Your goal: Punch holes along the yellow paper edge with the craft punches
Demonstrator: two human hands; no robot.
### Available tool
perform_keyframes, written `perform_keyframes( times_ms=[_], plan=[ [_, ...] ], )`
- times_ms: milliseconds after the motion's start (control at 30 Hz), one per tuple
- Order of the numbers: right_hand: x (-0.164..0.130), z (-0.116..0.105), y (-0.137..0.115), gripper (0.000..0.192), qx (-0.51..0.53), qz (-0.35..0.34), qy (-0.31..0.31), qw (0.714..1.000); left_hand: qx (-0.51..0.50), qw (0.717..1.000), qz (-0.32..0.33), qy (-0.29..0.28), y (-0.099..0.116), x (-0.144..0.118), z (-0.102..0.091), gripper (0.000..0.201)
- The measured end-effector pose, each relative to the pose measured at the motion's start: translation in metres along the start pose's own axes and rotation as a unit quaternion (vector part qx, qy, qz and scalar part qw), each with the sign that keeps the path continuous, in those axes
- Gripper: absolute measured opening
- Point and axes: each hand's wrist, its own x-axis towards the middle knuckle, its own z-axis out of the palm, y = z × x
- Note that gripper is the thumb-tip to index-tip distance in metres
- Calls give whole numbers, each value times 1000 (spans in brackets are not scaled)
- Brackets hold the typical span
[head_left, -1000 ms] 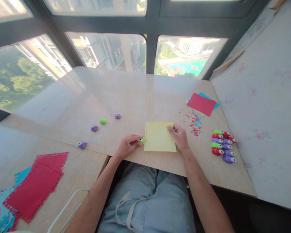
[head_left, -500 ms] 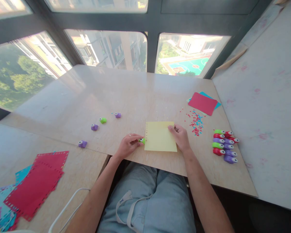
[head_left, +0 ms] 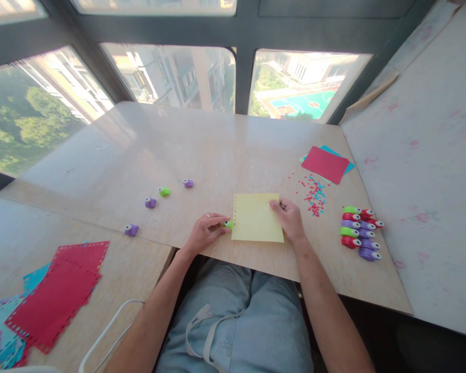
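Observation:
A pale yellow paper sheet (head_left: 256,217) lies flat near the table's front edge, with a row of small punched holes down its left side. My left hand (head_left: 205,232) grips a small green hole punch (head_left: 227,224) clamped on that left edge. My right hand (head_left: 290,218) presses on the sheet's right edge, pinching it between thumb and fingers.
Loose purple and green punches (head_left: 150,202) lie to the left. A cluster of several punches (head_left: 359,232) sits at the right. Red and teal confetti (head_left: 314,196) lies scattered beside red and teal sheets (head_left: 324,164). Punched red and teal papers (head_left: 54,295) lie stacked on the lower left table.
Hands, punch and yellow sheet hold nearly the same places; only the camera view has shifted slightly.

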Motion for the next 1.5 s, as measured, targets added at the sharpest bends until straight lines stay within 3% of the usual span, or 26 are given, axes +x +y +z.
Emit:
perform_keyframes(
  times_ms=[500, 800, 1100, 1500],
  plan=[
    [0, 1, -2, 38, 19, 8, 5, 1000, 28, 999, 19, -1, -5, 0, 2, 24],
    [0, 0, -1, 41, 15, 2, -1, 1000, 19, 1000, 0, -17, 8, -1, -3, 32],
    [-4, 2, -6, 39, -79, -22, 1, 997, 52, 998, 8, -20, 6, -1, -1, 32],
    [-3, 0, -4, 40, -41, -13, 5, 999, 29, 999, 4, -23, 6, 1, -3, 30]
  ],
)
